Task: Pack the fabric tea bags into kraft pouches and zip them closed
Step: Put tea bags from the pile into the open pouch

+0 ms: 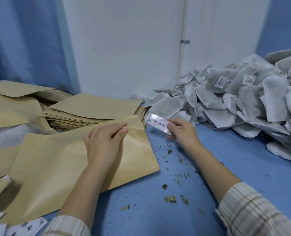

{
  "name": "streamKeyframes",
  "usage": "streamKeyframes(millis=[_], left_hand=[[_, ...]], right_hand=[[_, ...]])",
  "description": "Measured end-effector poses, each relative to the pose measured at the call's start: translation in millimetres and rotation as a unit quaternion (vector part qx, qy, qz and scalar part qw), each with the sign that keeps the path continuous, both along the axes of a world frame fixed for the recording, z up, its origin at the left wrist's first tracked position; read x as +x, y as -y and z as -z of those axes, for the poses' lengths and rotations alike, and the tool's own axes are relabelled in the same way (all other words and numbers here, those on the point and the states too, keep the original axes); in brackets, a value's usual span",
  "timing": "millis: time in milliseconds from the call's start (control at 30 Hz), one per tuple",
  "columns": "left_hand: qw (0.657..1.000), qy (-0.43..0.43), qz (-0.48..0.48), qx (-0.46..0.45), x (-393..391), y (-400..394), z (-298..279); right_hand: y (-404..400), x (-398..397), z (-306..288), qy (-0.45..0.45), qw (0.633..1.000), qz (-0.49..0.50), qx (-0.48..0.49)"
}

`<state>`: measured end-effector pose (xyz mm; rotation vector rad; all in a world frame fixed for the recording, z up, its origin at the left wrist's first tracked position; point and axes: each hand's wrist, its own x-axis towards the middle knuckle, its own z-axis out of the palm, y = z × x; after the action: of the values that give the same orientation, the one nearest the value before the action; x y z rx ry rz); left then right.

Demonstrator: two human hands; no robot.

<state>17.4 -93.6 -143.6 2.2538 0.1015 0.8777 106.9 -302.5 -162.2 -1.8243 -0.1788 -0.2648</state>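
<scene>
While the left hand [104, 140] presses flat on a kraft pouch [70, 167], the right hand [182, 132] pinches a label [158, 123].

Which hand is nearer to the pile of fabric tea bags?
Right. The right hand, holding a small label, is just beside the pile of fabric tea bags; the left hand rests on a kraft pouch, farther away.

Under your left hand [104, 143] the kraft pouch [76, 167] is matt tan paper with a glossy clear zip strip at its mouth. Your right hand [182, 132] pinches a shiny, plastic-coated printed label [158, 123]. The tea bags [235, 99] far right look like soft, fuzzy grey-white non-woven cloth. The blue tabletop [209, 150] is smooth and matt.
</scene>
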Motion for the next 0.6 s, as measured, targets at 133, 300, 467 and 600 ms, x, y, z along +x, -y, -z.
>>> streamKeyframes(millis=[133,300,467,600], left_hand=[[1.000,0.011,0.002,-0.010,-2,0,-2],[0.999,0.030,0.016,-0.003,-2,7,-5],[0.999,0.027,0.023,-0.010,-3,1,-5],[0.995,0.015,0.092,-0.021,-5,11,-5]], right_hand=[[2,-13,-14,-0.063,0.980,-0.176,0.064],[-41,-33,-19,-0.040,0.967,-0.232,-0.093],[-67,-26,-17,-0.020,0.956,-0.221,-0.192],[-74,-3,-7,-0.122,0.961,-0.184,-0.167]])
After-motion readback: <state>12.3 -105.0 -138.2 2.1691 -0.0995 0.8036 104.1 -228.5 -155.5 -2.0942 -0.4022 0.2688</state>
